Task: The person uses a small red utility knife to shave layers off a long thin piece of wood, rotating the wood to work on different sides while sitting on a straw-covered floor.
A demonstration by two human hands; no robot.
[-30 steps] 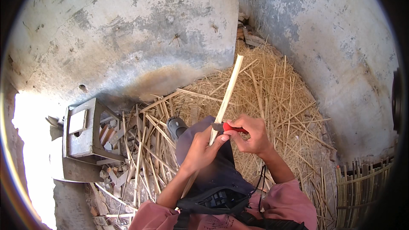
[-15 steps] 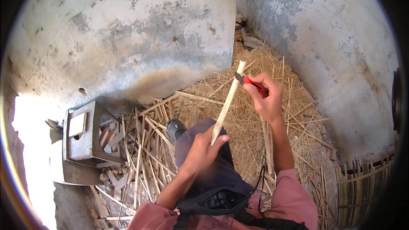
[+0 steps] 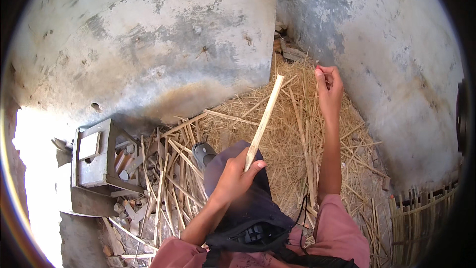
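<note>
My left hand [image 3: 235,176] is closed around the lower end of a pale split bamboo strip [image 3: 265,118], thumb along its side. The strip slants up and away to the right over my raised knee. Off to the right of its upper end, my right hand [image 3: 330,87] is closed on a red-handled knife [image 3: 318,67]. Only a small bit of the red handle shows at the fingertips; the rest is hidden by the hand. The knife and the strip are apart.
Straw-like shavings [image 3: 277,139] cover the floor ahead. Loose bamboo strips [image 3: 173,178] lie at the left beside a worn wooden box frame [image 3: 94,161] and rubble. A woven bamboo panel [image 3: 421,223] stands at the lower right. Stained walls [image 3: 198,34] meet in the far corner.
My right hand has moved up and to the right, taking the knife off the bamboo strip, and has turned so the blade no longer shows. My left hand and the strip have barely moved.
</note>
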